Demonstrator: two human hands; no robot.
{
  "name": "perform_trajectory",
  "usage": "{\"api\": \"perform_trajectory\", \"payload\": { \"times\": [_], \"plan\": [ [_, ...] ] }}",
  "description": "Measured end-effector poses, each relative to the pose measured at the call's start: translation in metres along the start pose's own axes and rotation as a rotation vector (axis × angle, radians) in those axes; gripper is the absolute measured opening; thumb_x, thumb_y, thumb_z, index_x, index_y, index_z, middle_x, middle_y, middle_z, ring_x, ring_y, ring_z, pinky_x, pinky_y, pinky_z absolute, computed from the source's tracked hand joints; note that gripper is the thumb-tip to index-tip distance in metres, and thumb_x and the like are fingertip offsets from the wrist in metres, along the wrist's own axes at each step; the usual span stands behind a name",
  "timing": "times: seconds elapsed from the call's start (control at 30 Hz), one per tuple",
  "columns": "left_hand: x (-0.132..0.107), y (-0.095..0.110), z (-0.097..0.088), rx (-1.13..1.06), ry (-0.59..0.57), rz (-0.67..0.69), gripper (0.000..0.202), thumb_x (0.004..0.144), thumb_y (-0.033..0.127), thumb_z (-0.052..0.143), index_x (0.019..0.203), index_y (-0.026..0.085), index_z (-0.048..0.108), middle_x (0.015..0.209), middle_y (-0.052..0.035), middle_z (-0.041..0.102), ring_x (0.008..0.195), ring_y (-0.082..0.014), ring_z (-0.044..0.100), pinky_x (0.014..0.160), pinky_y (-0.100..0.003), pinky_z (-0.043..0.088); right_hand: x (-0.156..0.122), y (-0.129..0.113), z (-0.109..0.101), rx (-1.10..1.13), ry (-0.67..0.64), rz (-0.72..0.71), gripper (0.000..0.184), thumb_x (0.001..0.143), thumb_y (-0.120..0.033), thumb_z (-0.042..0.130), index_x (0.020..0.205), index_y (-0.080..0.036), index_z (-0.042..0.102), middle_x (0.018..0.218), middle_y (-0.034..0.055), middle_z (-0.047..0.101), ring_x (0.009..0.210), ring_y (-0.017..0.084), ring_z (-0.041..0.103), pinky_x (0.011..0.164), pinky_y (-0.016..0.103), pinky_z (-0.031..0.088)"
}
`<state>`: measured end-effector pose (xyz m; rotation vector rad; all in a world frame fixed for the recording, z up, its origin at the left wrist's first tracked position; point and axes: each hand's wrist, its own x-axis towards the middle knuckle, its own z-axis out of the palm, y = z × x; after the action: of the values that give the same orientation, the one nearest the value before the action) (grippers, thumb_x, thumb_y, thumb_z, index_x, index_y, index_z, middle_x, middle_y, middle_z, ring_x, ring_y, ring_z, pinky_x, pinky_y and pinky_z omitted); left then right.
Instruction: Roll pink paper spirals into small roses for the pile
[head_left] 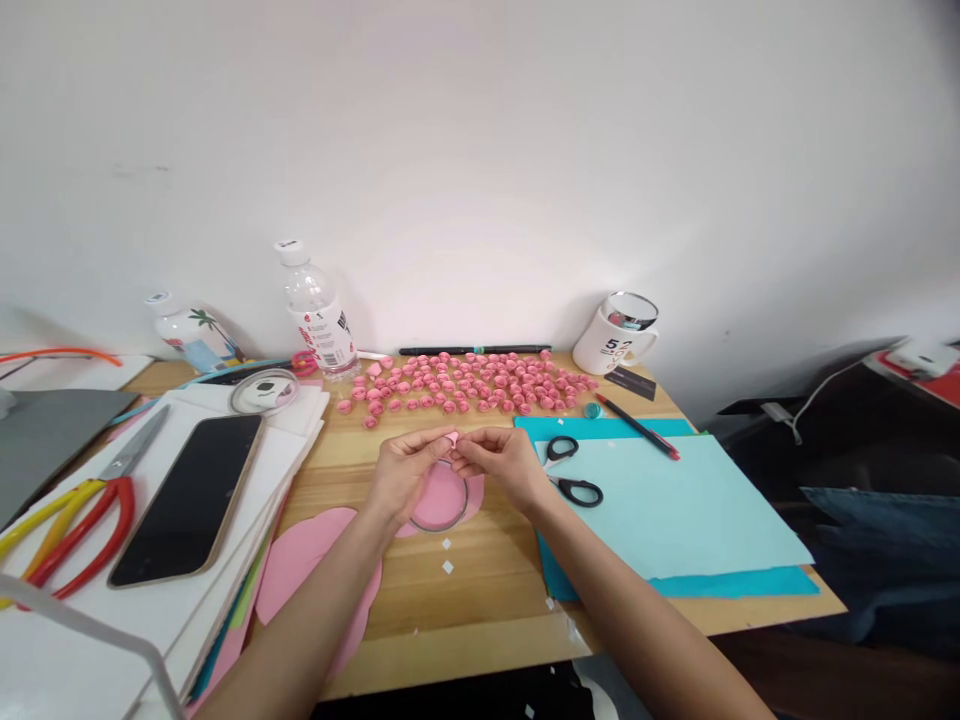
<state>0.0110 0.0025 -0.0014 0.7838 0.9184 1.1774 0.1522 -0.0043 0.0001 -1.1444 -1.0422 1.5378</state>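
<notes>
Close together over the middle of the table, my left hand (407,468) and my right hand (502,462) pinch one small piece of pink paper (452,438) between their fingertips. Its exact shape is partly covered by the fingers. Beneath them a clear ring-shaped roll (439,505) lies on pink paper. More pink paper with a rounded, wavy edge (307,560) sits to the left, partly under my left forearm. Behind my hands spread many small rolled pink paper flowers (480,383). Two tiny white squares (448,567) lie nearer me.
Black-handled scissors (574,490) and a pen (641,428) rest on blue paper sheets (675,510) at right. A mug (607,340) and a water bottle (322,325) stand by the wall. At left, a phone (191,500) and red-yellow scissors (90,510) lie on stacked paper.
</notes>
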Motion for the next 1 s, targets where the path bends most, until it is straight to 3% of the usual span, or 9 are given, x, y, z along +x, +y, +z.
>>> {"api": "perform_trajectory", "payload": {
  "times": [0.5, 1.0],
  "plan": [
    [0.0, -0.0026, -0.0005, 0.102, 0.016, 0.039, 0.02, 0.055, 0.02, 0.077, 0.075, 0.015, 0.074, 0.078, -0.0079, 0.073, 0.073, -0.0183, 0.065, 0.076, -0.031, 0.05, -0.0004, 0.0025, 0.0009, -0.015, 0.028, -0.013, 0.033, 0.055, -0.043, 0.076, 0.068, -0.014, 0.07, 0.06, 0.0044, 0.069, 0.055, 0.016, 0.065, 0.061, 0.03, 0.056],
    [0.0011, 0.0006, -0.0014, -0.069, -0.013, -0.028, 0.022, 0.051, 0.017, 0.08, 0.072, 0.013, 0.074, 0.072, -0.0075, 0.072, 0.066, -0.0145, 0.063, 0.07, -0.028, 0.049, -0.0004, 0.0032, -0.0004, 0.009, -0.018, -0.035, 0.031, 0.06, -0.042, 0.073, 0.073, -0.014, 0.069, 0.066, 0.0045, 0.07, 0.057, 0.015, 0.065, 0.061, 0.03, 0.056]
  ]
}}
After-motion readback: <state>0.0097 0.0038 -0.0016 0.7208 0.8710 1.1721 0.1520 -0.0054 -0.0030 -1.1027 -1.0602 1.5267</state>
